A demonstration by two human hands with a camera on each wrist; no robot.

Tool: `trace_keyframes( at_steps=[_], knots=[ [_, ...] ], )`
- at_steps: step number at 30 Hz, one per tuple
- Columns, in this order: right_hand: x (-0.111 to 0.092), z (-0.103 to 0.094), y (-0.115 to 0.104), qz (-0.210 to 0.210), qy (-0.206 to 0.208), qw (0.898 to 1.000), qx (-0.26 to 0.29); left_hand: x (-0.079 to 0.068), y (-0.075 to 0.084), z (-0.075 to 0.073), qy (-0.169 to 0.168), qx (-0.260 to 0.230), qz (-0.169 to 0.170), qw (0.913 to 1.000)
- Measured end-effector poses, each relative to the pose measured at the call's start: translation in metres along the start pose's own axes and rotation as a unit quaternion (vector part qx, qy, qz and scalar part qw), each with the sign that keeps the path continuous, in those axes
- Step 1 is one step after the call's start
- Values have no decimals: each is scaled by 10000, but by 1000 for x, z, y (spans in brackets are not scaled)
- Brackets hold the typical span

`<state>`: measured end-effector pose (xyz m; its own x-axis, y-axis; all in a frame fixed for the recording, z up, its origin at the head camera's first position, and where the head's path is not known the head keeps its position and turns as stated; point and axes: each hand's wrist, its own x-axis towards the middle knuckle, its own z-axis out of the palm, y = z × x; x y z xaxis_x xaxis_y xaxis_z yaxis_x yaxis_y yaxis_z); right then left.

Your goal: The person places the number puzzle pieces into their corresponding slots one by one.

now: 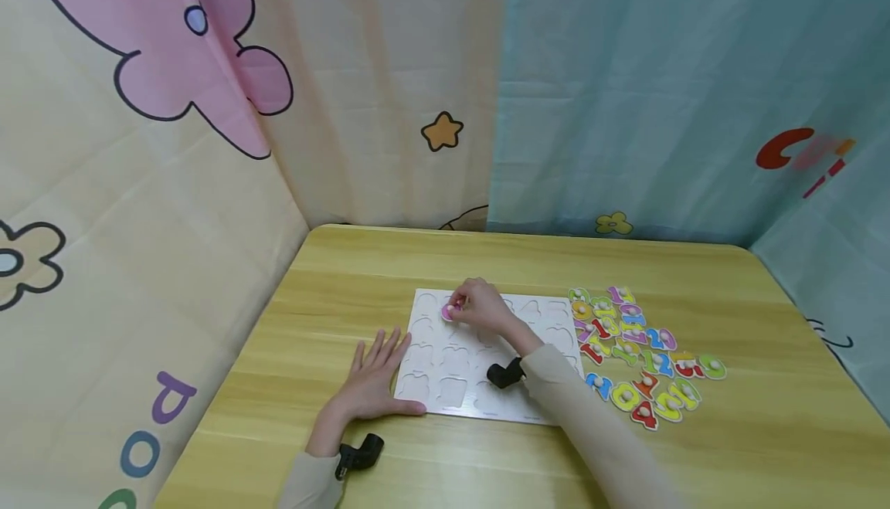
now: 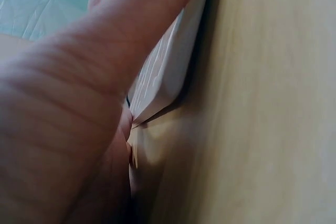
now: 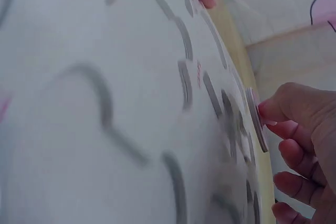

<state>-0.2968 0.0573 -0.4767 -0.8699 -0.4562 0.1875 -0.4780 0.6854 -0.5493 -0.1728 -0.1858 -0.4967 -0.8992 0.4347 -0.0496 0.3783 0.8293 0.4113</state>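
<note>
A white puzzle board (image 1: 459, 358) with shallow cut-out shapes lies on the table. Over its upper left part my right hand (image 1: 481, 307) pinches a pink puzzle piece (image 1: 448, 313) between thumb and fingertips. In the right wrist view the piece (image 3: 256, 120) is seen edge-on, held close over the board's recesses (image 3: 185, 85). My left hand (image 1: 378, 378) rests with fingers spread at the board's lower left corner, its thumb lying along the near edge. From the left wrist the thumb (image 2: 131, 24) crosses the board's side (image 2: 170, 72).
Several colourful number pieces (image 1: 626, 351) with small knobs are scattered right of the board, some overlapping. The wooden table (image 1: 299, 316) has curtains (image 1: 389, 107) behind and beside it. Black wrist cameras (image 1: 363, 453) sit on both wrists.
</note>
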Motion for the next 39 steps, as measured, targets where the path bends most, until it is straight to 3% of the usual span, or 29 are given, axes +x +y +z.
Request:
trace_keyframes(
  at_steps=[8, 17, 28, 34, 39],
  knots=[
    [24, 30, -20, 41, 178, 9981, -589, 2, 0, 2, -85, 98, 59, 9999],
    [27, 39, -21, 361, 404, 9952, -810, 4, -1, 4, 11, 176, 143, 9997],
    [27, 42, -23, 186, 361, 9963, -752, -2, -6, 14, 905, 952, 544, 9898],
    [23, 40, -21, 310, 98, 9977, -602, -1, -10, 17, 857, 959, 540, 9902],
    [10, 32, -20, 308, 222, 9992, -144, 1, -12, 20, 987, 922, 629, 9888]
  ],
)
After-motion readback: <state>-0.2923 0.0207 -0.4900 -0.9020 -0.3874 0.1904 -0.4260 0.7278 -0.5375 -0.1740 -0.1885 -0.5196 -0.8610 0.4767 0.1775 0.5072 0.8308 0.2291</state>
